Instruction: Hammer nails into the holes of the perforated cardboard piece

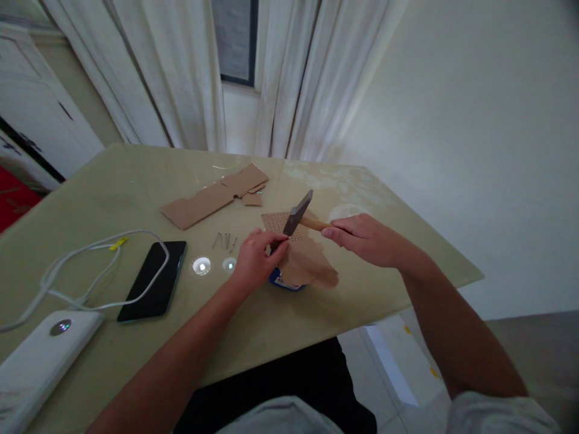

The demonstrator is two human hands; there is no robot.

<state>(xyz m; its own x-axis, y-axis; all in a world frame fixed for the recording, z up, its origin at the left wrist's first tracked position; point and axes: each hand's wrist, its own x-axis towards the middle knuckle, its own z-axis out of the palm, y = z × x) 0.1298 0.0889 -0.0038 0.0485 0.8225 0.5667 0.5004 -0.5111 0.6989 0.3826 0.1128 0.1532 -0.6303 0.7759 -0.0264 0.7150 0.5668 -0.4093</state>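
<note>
My right hand (pixel 362 237) is closed around the wooden handle of a hammer (pixel 296 215). The hammer's dark metal head is tilted, its lower end right by my left fingertips. With thumb and forefinger pinched together, my left hand (pixel 256 259) is over a piece of brown cardboard (pixel 307 262); whatever is between the fingertips is too small to make out. Rows of small holes cover the cardboard's far part, and its near edge is torn and bent. Beneath the cardboard shows part of a blue object (pixel 286 283). Several nails (pixel 226 241) lie left of my left hand.
Long cardboard strips (pixel 203 205) lie farther back on the table (pixel 371 301). At left are a black phone (pixel 154 280), a looped white cable (pixel 85 259) and a white power bank (pixel 49 361). Curtains (pixel 181 78) and a wall stand behind.
</note>
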